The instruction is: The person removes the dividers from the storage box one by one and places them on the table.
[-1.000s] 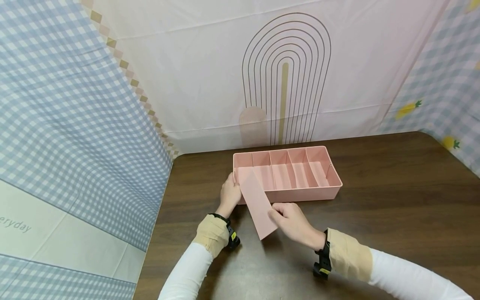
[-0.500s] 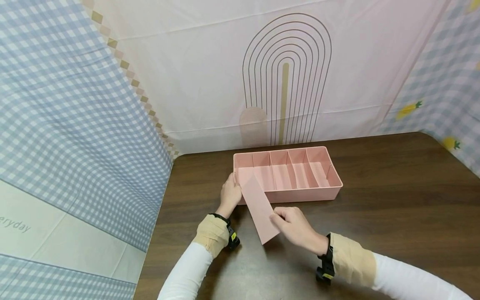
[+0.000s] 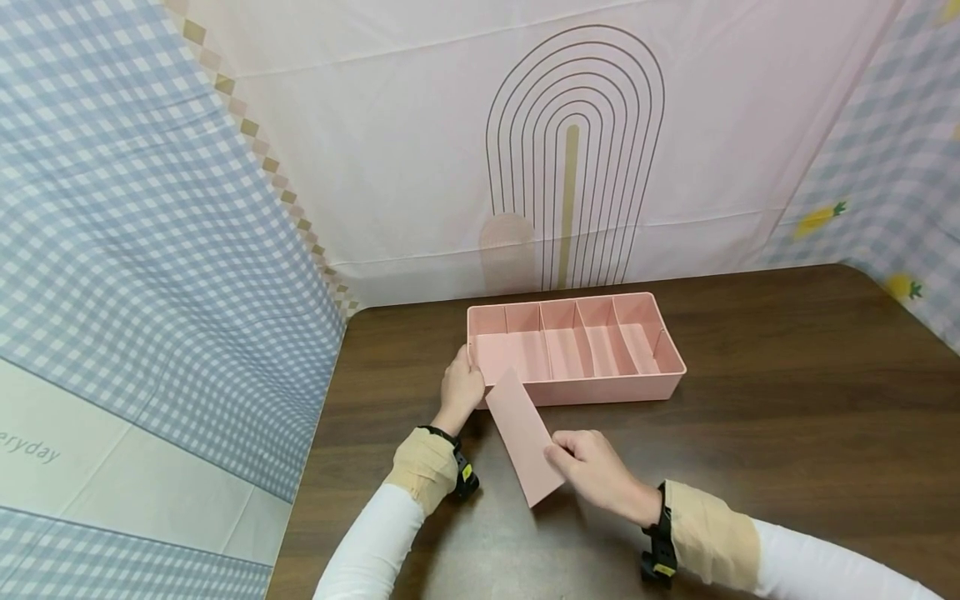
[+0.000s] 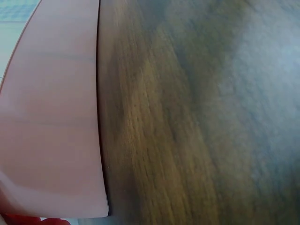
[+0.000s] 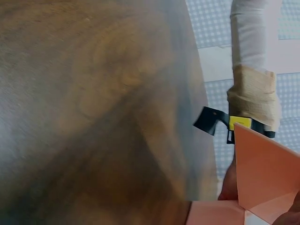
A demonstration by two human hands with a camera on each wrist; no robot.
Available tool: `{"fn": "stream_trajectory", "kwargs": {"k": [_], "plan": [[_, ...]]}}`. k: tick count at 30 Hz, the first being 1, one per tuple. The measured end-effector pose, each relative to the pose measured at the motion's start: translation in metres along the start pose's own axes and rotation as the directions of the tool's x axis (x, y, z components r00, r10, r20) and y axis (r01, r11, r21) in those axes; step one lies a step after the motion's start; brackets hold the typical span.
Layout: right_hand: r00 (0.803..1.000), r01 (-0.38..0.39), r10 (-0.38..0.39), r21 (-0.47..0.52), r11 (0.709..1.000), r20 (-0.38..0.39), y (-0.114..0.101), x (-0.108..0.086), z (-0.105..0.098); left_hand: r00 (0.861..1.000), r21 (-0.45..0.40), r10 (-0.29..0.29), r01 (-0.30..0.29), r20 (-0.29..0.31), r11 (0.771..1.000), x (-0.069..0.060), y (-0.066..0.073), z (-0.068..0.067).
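A long pink divided box (image 3: 607,390) rests on the table, its several thin dividers (image 3: 588,329) standing mostly toward the right. At its left end, my left hand (image 3: 461,385) grips the side wall near the front corner. My right hand (image 3: 596,472) pinches a flat pink divider panel (image 3: 522,437) by its right edge, in front of the box. The panel slants, its far end overlapping the box's front rim in the head view. In the right wrist view the panel (image 5: 265,171) looks orange, with fingertips (image 5: 289,218) at its lower edge. The front wall (image 4: 51,117) fills the left wrist view's left side.
The dark wooden table (image 3: 787,375) extends to both sides of the box. Behind it hangs a pale cloth (image 3: 405,150) with printed arches. Blue checked cloth (image 3: 150,208) hangs at the left, and more at the right.
My right hand has drawn the divider panel toward me and slightly right, so less of it overlaps the box. The left hand and the box have stayed nearly still.
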State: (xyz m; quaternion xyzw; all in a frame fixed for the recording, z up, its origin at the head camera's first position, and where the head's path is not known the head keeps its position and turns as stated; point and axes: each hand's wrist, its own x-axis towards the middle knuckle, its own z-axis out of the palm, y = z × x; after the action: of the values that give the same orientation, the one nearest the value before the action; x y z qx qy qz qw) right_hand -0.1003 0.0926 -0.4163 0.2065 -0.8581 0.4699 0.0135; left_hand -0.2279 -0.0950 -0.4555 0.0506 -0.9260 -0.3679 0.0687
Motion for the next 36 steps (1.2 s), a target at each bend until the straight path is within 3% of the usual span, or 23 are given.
{"fn": "stream_trajectory", "kwargs": {"k": [7, 16, 36], "plan": [[0.998, -0.021, 0.021, -0.001, 1.0, 0.055, 0.005, -0.006, 0.005, 1.0, -0.004, -0.012, 0.012, 0.005, 1.0, -0.002, 0.003, -0.002], [0.988, -0.11, 0.109, 0.009, 0.994, 0.11, 0.012, -0.01, 0.008, 1.0, 0.0, 0.001, -0.001, 0.003, 1.0, -0.001, 0.001, -0.001], [0.976, -0.175, 0.182, -0.061, 0.983, 0.119, 0.026, -0.015, 0.014, 1.0, -0.02, -0.003, 0.004, 0.012, 1.0, 0.0, 0.0, 0.0]]}}
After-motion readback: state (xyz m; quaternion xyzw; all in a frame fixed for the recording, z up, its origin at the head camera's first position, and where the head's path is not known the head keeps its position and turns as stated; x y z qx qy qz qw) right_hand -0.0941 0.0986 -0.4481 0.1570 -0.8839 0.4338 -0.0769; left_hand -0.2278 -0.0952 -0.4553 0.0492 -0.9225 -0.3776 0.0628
